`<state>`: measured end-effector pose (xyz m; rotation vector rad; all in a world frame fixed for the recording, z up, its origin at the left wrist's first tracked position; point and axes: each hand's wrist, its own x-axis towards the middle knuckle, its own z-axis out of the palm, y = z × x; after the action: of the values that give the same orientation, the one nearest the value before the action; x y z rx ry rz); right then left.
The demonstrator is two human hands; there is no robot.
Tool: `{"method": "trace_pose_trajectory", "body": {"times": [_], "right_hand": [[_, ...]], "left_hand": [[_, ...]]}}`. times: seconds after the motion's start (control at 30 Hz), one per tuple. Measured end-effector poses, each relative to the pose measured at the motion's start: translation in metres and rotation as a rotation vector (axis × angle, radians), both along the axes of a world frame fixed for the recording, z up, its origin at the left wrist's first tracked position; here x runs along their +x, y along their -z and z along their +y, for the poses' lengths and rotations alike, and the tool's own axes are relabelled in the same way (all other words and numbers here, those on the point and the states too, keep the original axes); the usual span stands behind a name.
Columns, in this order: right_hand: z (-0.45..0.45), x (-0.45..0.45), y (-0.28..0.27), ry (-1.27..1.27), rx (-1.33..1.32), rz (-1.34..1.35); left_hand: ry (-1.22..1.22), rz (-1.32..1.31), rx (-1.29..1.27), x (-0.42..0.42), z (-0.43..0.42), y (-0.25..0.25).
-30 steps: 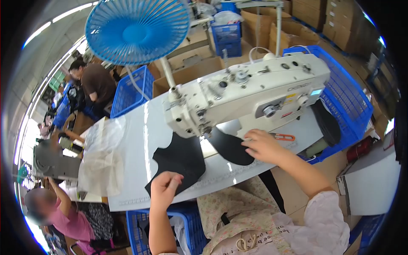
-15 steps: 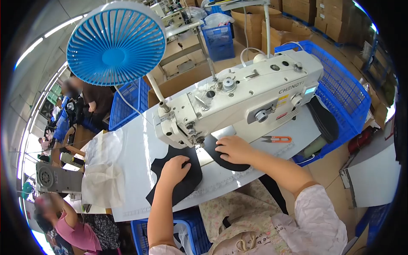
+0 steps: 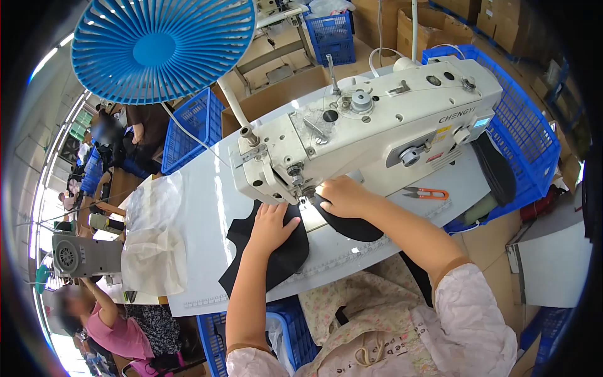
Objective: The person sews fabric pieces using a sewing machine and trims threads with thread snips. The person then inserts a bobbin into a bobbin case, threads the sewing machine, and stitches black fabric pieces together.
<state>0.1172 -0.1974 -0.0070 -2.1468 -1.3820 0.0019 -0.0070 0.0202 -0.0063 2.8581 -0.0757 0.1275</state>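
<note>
My left hand (image 3: 272, 227) lies flat with fingers stretched out on a black fabric piece (image 3: 270, 270) that has a notched left edge. The piece rests on the white table, left of the needle area of a white sewing machine (image 3: 370, 125). My right hand (image 3: 342, 196) is closed, thumb and fingers at the edge of a second black fabric piece (image 3: 355, 227) with a rounded outline. Its fingertips are close beside the lit presser foot (image 3: 305, 200). The machine head and my fingers hide where the fabric edges lie near the needle.
Orange-handled thread snips (image 3: 427, 193) lie right of my right forearm. Dark stacked pieces (image 3: 493, 169) sit at the table's right end by a blue crate (image 3: 527, 151). A blue fan (image 3: 157, 50) stands upper left. Translucent sheeting (image 3: 154, 257) covers the left end. Two people are at left.
My left hand has moved up the fabric and its fingers have straightened. My right hand has shifted towards the presser foot, fingers drawn closer together. The camera view has shifted slightly.
</note>
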Motion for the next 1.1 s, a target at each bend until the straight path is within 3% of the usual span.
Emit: {"method": "trace_pose_trajectory", "body": {"times": [0.1, 0.17, 0.23, 0.3, 0.43, 0.53, 0.57, 0.7, 0.93, 1.0, 1.07, 1.1], "right_hand": [[0.003, 0.005, -0.007, 0.028, -0.049, 0.074], [0.005, 0.006, -0.017, 0.078, -0.224, 0.185], [0.006, 0.005, -0.004, 0.082, -0.182, 0.156], [0.005, 0.006, 0.005, 0.044, 0.021, -0.027], [0.001, 0.01, -0.001, 0.002, -0.042, -0.007], [0.013, 0.015, -0.023, 0.109, -0.404, 0.197], [0.012, 0.013, -0.02, 0.108, -0.404, 0.202], [-0.008, -0.005, 0.01, -0.025, -0.02, -0.208], [-0.017, -0.037, -0.002, -0.047, -0.139, -0.031], [-0.011, -0.027, -0.001, -0.066, -0.053, -0.075], [-0.004, -0.014, 0.001, -0.085, 0.06, -0.127], [-0.002, -0.013, 0.001, -0.084, 0.061, -0.123]], "left_hand": [[0.001, -0.058, 0.008, 0.0, 0.003, 0.008], [-0.016, 0.004, 0.007, 0.002, 0.004, 0.008], [-0.015, -0.014, 0.01, 0.001, 0.001, 0.004], [-0.006, 0.015, -0.01, -0.002, -0.001, -0.005], [0.025, 0.002, -0.028, -0.001, 0.0, -0.009], [-0.016, 0.026, 0.022, 0.007, 0.0, -0.007], [-0.016, 0.031, 0.023, 0.005, 0.0, -0.007], [0.033, 0.018, 0.031, -0.017, -0.013, -0.019], [0.04, 0.091, -0.005, -0.032, -0.032, -0.033], [0.041, 0.12, -0.03, -0.026, -0.032, -0.032], [0.084, -0.127, 0.075, -0.019, -0.03, -0.023], [0.085, -0.122, 0.075, -0.017, -0.029, -0.018]]}}
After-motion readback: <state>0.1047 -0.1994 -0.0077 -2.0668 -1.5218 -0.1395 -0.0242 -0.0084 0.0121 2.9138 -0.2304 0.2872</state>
